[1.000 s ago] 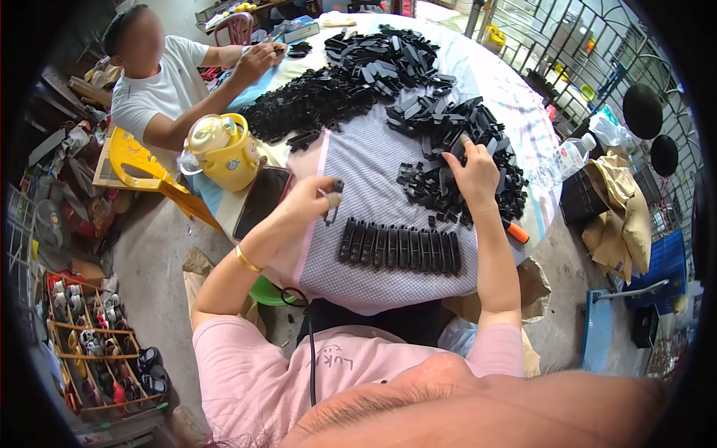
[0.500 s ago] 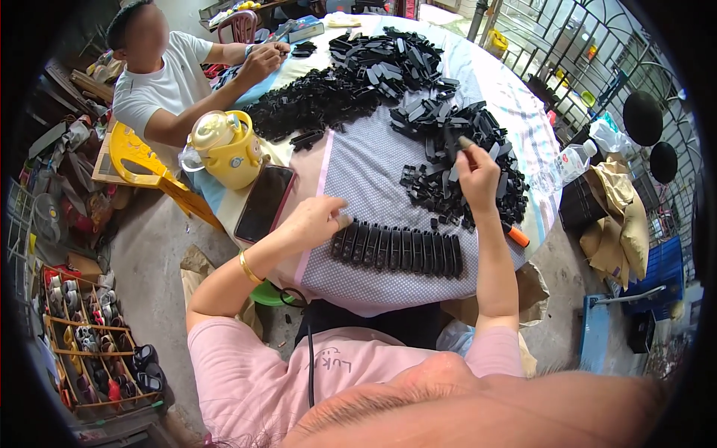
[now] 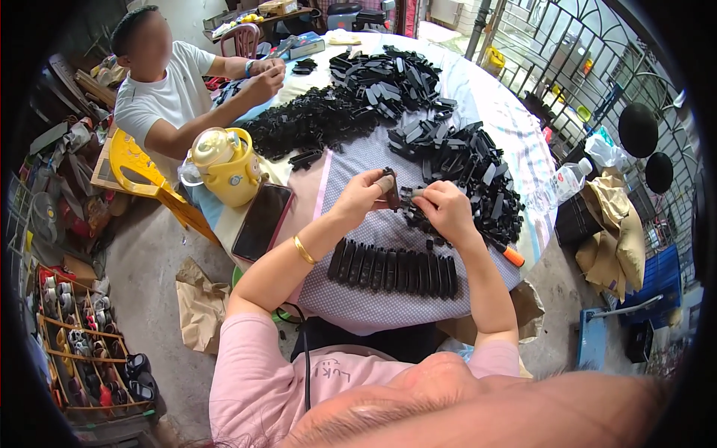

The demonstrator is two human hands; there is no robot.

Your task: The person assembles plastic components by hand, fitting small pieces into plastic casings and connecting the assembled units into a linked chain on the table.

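Above the table, my left hand [image 3: 361, 198] pinches a long black plastic piece [image 3: 392, 194], held upright. Close to it on the right, my right hand [image 3: 448, 212] has its fingertips pressed together; a small black part seems to be at them, but I cannot make out its kind. Below both hands, several long black pieces stand side by side in a neat row [image 3: 392, 270]. Beyond my right hand lies a heap of long black pieces [image 3: 467, 153], with smaller black parts [image 3: 499, 213] along its near right side.
More black pieces form a far heap [image 3: 385, 78] and a left heap [image 3: 314, 112]. A phone [image 3: 261, 222] and a yellow bucket-shaped container [image 3: 228, 179] stand at the left. An orange-handled tool [image 3: 512, 256] lies right. Across the table, a person [image 3: 168, 97] works with both hands.
My right hand has come back from the heap toward my left. My left hand has left the row, moving up and right, and now holds a long black piece.
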